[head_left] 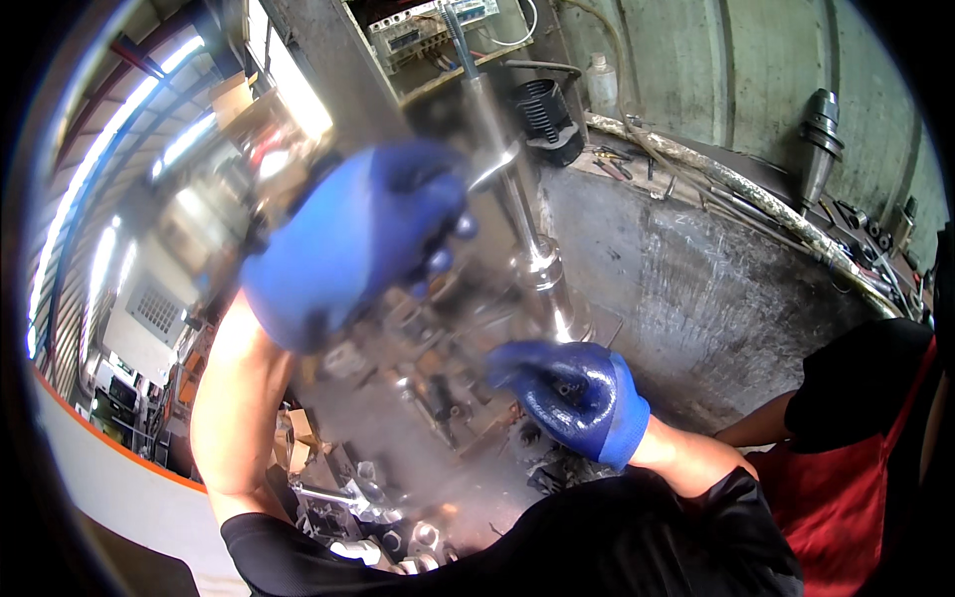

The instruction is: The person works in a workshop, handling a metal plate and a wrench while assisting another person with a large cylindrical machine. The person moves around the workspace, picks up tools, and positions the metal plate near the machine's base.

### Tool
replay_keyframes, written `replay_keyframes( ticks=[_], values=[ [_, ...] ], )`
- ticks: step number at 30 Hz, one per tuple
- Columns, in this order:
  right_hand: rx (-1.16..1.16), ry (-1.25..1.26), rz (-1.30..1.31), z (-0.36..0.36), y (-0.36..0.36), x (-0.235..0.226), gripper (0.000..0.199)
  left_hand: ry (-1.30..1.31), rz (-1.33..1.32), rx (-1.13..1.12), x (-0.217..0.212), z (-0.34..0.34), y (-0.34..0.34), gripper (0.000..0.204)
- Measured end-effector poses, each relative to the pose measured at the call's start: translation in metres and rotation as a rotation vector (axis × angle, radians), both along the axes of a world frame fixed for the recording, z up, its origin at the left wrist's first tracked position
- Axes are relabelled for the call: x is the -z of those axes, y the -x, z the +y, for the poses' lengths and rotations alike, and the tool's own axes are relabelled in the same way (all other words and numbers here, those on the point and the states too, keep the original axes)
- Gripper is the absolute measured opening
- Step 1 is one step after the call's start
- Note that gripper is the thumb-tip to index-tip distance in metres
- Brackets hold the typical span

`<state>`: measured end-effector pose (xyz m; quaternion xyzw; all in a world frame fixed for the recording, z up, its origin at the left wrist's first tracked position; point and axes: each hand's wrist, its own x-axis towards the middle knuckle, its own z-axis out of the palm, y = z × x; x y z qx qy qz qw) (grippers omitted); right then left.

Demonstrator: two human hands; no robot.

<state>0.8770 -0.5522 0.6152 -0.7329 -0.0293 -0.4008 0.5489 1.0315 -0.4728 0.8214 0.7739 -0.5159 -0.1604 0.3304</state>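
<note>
My left hand (353, 239), in a blue glove, is raised beside a tall, shiny metal shaft (517, 189). Motion smears its curled fingers, and what they hold, if anything, does not show. Lower down, my right hand (572, 398), in a wet-looking blue glove, is closed near the shaft's base. A small dark round spot shows among its fingers, too unclear to name. The shaft stands tilted in the picture, with a threaded upper end (458, 40) and a bright collar (542, 264) toward the bottom.
Loose metal parts (428, 398) and nuts (425, 535) lie below my hands. A grey metal panel (676, 269) rises behind the shaft. A tool holder (821, 149) and a plastic bottle (602, 85) stand on a ledge. Someone in a red apron (826, 497) is close at right.
</note>
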Motion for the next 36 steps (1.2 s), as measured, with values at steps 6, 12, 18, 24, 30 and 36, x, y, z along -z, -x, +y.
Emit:
replay_keyframes(
  ticks=[6,12,18,24,30,36],
  values=[
    [0.03,0.029,0.0,-0.004,0.005,0.004,0.025,0.147,0.225,0.019,0.015,0.003,-0.002,0.023],
    [-0.025,-0.09,0.013,-0.008,0.007,0.004,0.024,0.121,-0.179,0.316,0.012,0.012,-0.036,0.03],
    [-0.074,-0.19,-0.019,-0.006,0.006,0.008,0.024,0.312,0.372,0.115,0.039,0.014,-0.02,0.034],
    [-0.04,-0.107,-0.019,0.0,0.005,-0.002,0.025,0.379,0.422,0.226,0.048,0.017,-0.03,0.037],
    [0.094,-0.028,0.04,0.015,0.011,-0.012,0.027,0.445,0.377,0.357,0.056,0.018,-0.036,0.041],
    [0.181,-0.146,0.134,0.039,0.019,-0.009,0.027,0.581,-0.364,0.566,0.06,0.021,-0.041,0.042]
  ],
)
